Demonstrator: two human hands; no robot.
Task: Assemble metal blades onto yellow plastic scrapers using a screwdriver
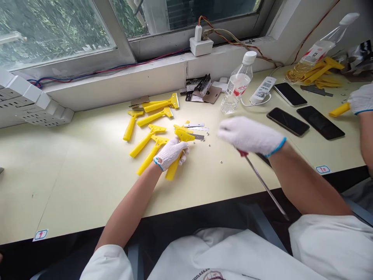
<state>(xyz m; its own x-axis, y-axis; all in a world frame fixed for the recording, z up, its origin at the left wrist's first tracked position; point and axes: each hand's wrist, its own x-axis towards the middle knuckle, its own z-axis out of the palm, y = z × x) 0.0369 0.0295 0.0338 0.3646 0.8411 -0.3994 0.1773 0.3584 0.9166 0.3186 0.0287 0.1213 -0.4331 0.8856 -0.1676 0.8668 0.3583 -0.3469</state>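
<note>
My left hand (pixel 171 153), in a white knit glove, is closed round the handle of a yellow scraper (pixel 173 169), its wide head up and away from me. My right hand (pixel 247 134), gloved too, grips a screwdriver (pixel 264 181) by its red handle; the long shaft points down toward me, past the table edge. Just beyond the held scraper lie several flat metal blades (pixel 198 127) and part of another yellow piece. Small nuts (pixel 209 145) are scattered between my hands. Left of my left hand rest several more yellow scrapers (pixel 147 140).
At the back stand a water bottle (pixel 237 83), opened black packaging (pixel 202 88) and a power strip (pixel 262 90). Several phones (pixel 320 122) lie to the right. A co-worker's gloved hand (pixel 361 99) holds a yellow handle at the right edge. White stacked boxes (pixel 29 97) stand at left.
</note>
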